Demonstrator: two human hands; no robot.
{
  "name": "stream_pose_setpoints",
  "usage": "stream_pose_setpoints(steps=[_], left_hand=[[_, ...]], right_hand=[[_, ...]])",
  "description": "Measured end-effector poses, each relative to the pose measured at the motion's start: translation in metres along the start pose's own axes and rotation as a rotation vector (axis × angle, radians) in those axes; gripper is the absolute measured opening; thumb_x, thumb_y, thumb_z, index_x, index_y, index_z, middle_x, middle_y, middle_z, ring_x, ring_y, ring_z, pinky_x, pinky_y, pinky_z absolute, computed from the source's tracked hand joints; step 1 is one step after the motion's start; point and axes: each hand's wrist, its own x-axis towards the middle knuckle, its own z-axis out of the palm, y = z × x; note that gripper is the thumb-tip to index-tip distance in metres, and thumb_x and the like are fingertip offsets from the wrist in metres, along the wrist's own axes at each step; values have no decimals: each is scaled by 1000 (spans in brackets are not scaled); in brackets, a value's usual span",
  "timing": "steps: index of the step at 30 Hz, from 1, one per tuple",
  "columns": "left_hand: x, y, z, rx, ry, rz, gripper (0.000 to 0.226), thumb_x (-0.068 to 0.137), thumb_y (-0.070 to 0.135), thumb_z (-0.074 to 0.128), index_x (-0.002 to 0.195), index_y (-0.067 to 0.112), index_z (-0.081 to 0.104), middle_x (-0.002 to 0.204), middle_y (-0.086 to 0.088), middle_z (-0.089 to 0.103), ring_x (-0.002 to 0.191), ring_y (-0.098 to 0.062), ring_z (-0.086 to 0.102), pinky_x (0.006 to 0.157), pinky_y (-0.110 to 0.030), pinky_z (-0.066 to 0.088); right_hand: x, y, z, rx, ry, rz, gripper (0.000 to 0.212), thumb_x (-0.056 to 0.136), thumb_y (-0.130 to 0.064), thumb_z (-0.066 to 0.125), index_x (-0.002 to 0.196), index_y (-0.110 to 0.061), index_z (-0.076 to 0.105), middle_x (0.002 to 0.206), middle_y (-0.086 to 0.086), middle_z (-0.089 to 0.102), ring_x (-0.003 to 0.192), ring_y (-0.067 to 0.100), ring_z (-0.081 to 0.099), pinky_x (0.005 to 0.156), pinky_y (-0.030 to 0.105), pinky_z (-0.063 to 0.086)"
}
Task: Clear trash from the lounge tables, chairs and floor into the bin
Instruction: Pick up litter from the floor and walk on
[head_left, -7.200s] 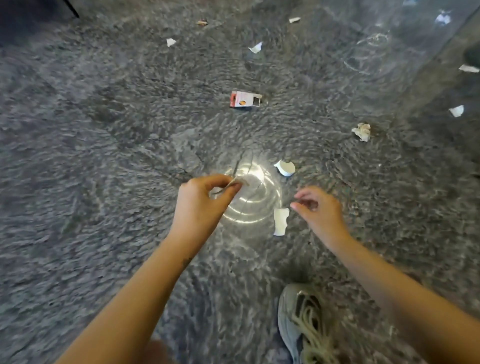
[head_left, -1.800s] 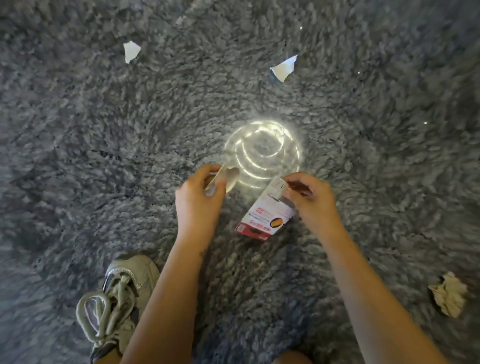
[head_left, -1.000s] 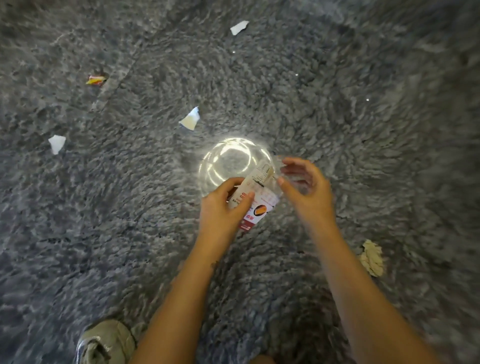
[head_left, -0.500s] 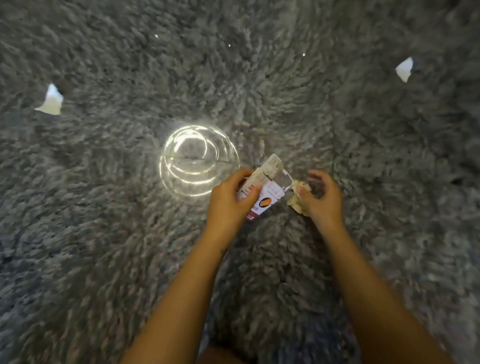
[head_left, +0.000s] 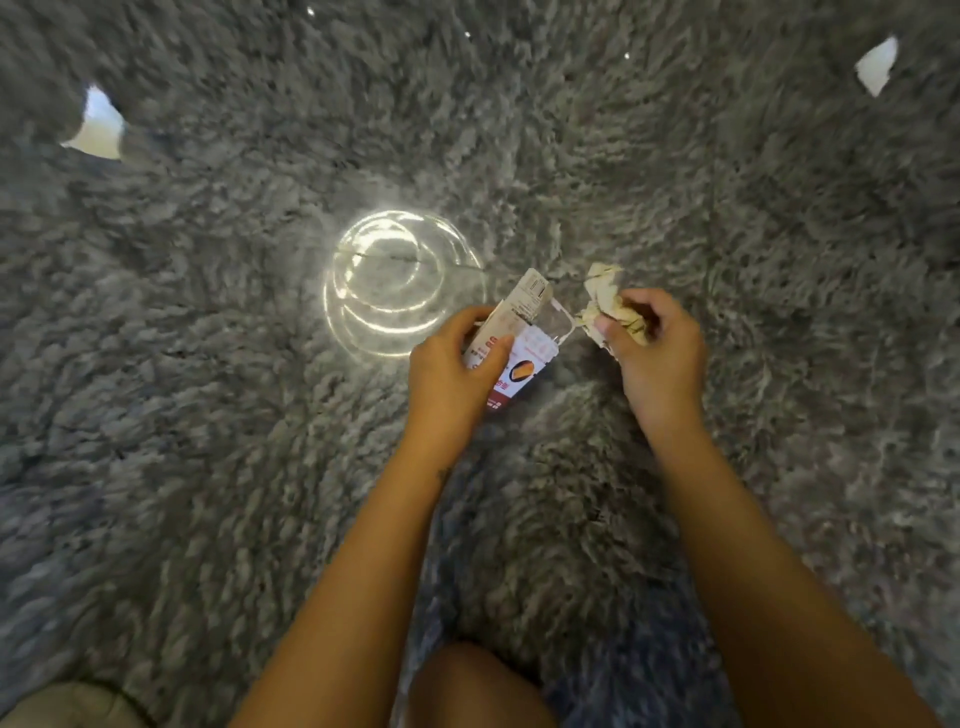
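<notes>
The carton (head_left: 535, 343), a small white box with a red base and an orange oval on its face, is held above the rug (head_left: 208, 415) by the left hand (head_left: 449, 371). The thumb lies across its front and the fingers curl round its far side. It is tilted, with its red end toward the person and its barcoded end pointing up and away. A clear flap or window shows at that upper end.

Just to its right is the wad (head_left: 602, 288), a crumpled ball of pale paper. The right hand (head_left: 657, 351) pinches it, fingers and thumb curled round its lower part while the upper part sticks out free. The wad's lower edge comes very close to the carton's clear flap; I cannot tell whether they touch. Both hands are level with each other, and both forearms are bare.

On the rug behind the left hand lies a bright ring of light (head_left: 397, 283), made of several thin glowing loops. The rug is grey, long-piled shag and fills the whole view.

Well apart from the hands, one white scrap (head_left: 96, 127) lies far off at upper left. Another scrap (head_left: 877, 65) lies at upper right. A bare knee (head_left: 472, 686) shows at the bottom edge between the arms. A pale blurred shape (head_left: 62, 706) sits in the bottom-left corner, too unclear to name.
</notes>
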Motion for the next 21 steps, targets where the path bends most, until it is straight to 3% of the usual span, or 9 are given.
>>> stream_pose_setpoints(steps=[4,10,14,16,18,21], left_hand=[[5,38,-71,-9,96,39,19,88,17,61,106,14,64,92,2,69,81,-11,65,69,-35,55],[-2,111,-216,-18,364,135,13,88,19,63,100,21,60,87,4,66,73,-6,65,60,-26,55],[-18,139,-305,-106,500,137,19,88,18,63,106,15,62,86,-2,67,68,-15,68,54,-38,57],[-25,146,-343,-117,588,156,13,87,19,64,100,18,63,80,3,67,63,-6,66,52,-27,56],[-33,154,-377,-98,634,163,9,87,21,64,95,20,61,77,8,65,62,4,62,48,-9,45],[-56,170,-432,-35,621,121,12,87,22,64,97,19,59,79,5,65,64,3,61,50,-11,45]], right_hand=[[-18,-94,28,285,-67,-102,38,77,3,68,86,-28,49,85,-16,55,75,-11,55,70,8,43],[-56,-241,116,390,-327,-234,32,75,4,70,73,-21,49,73,-12,55,68,-8,56,65,9,44],[-92,-320,177,404,-409,-269,26,76,-6,73,72,-25,55,74,-12,62,79,11,61,75,30,52],[-111,-354,204,394,-418,-291,23,77,-10,73,73,-26,58,78,-8,62,82,19,60,79,37,51],[-129,-386,224,353,-389,-380,19,76,-14,74,74,-26,60,81,-6,61,82,17,58,78,31,47],[-161,-431,247,324,-328,-455,15,74,-10,75,75,-21,65,80,0,58,74,14,57,70,19,45]])
